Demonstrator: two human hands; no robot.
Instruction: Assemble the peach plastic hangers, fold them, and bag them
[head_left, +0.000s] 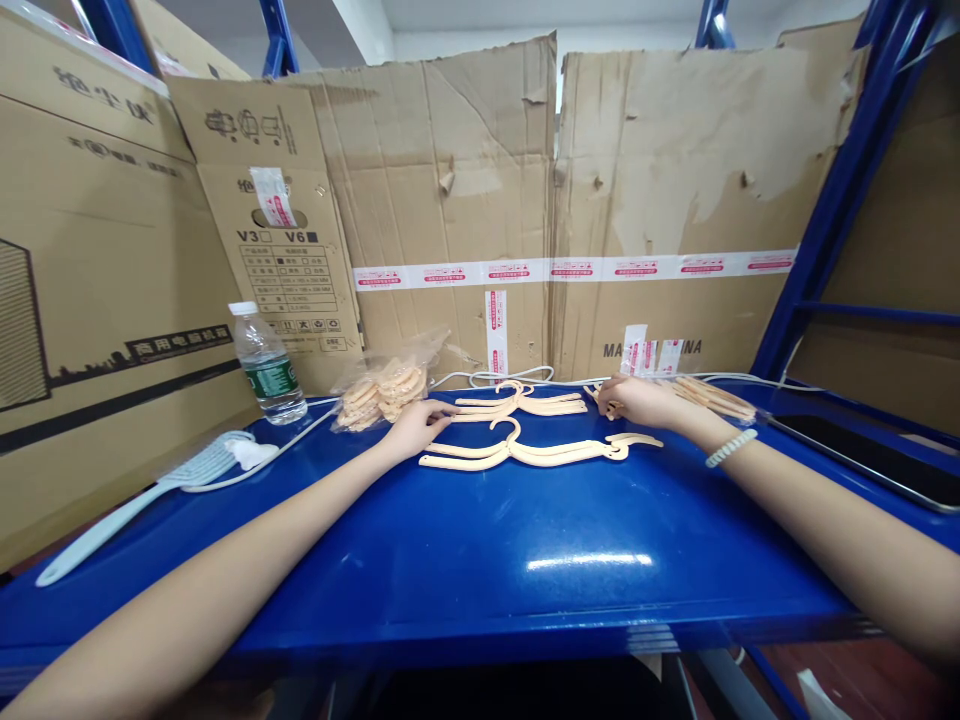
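Observation:
Two rows of beige plastic folding hangers lie flat on the blue table. The nearer hanger [551, 456] shows its hook, two arms on each side and a loose-looking curved piece at its right end. Behind it are the far hangers [553, 405], with hooks pointing away from me. My left hand [414, 432] is closed, fingertips pinching the left end of the far hangers. Just past their right end, my right hand [636, 400] curls over a small beige hanger piece [592, 394], partly hidden by the fingers. Beside its wrist lies a bundle of beige hanger arms [716, 397].
A clear bag of beige parts [382, 392] sits left of my left hand. Farther left are a water bottle [271, 375] and a pale blue hairbrush [142, 505]. A black phone [874, 455] lies right. White cable [487, 378] runs along the cardboard wall [450, 180].

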